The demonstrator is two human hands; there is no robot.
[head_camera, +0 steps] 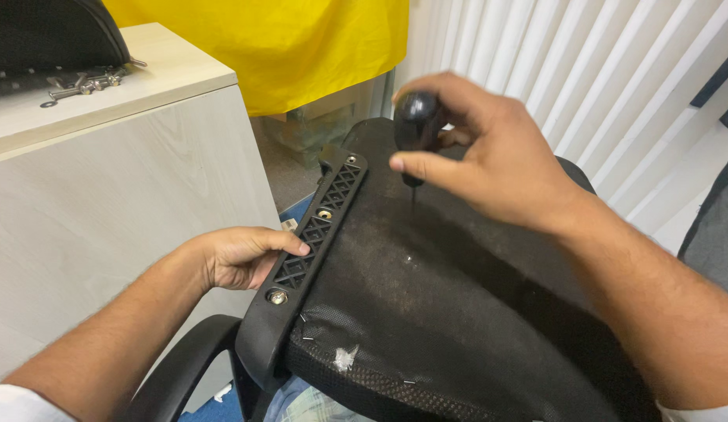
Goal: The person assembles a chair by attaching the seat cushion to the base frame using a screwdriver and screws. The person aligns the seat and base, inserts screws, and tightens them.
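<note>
Presently we hold the screwdriver [416, 125] in our right hand [489, 156], fingers closed round its black handle, shaft upright with its tip on the seat underside [426, 312]. Our left hand [239, 258] grips the armrest bracket [313, 234] from its outer edge, thumb on the lattice. Two bolts sit in the bracket: one [277, 297] just below the left thumb, another [324, 213] beyond it. Loose hardware [82, 82] lies on the surface well left of both hands. Risk, in our judgement: the tip stands off any bolt and could pierce the fabric; a relaxed left grip would let the bracket shift.
</note>
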